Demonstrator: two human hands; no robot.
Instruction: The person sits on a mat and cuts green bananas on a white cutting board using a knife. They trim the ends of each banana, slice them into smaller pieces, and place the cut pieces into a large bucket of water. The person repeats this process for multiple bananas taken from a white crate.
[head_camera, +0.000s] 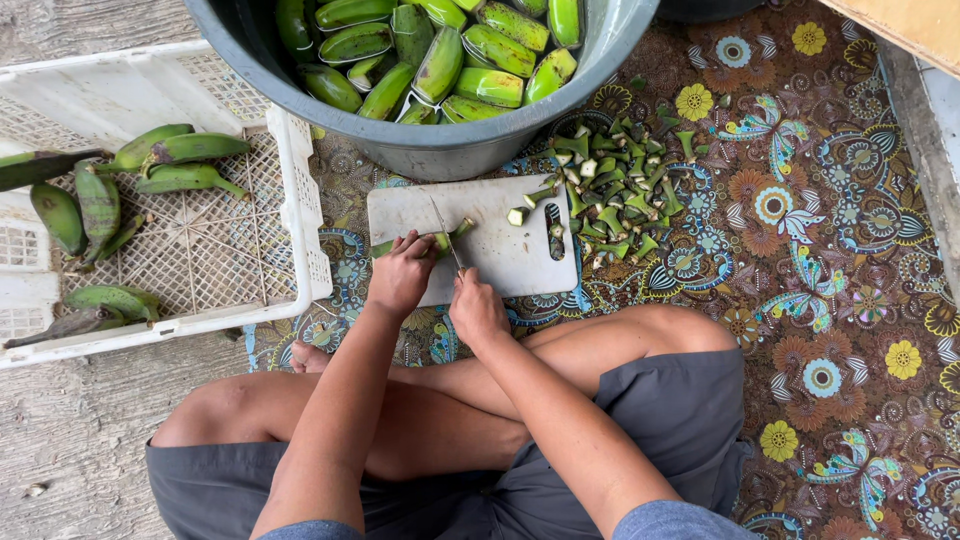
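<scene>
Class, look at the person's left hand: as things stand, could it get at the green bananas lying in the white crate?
Probably yes: the left hand sits on the cutting board beside the open-topped white crate, nothing between; but it is holding a banana.

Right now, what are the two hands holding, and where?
The left hand grips a green banana around its middle on the cutting board. The right hand holds a knife by its handle.
</scene>
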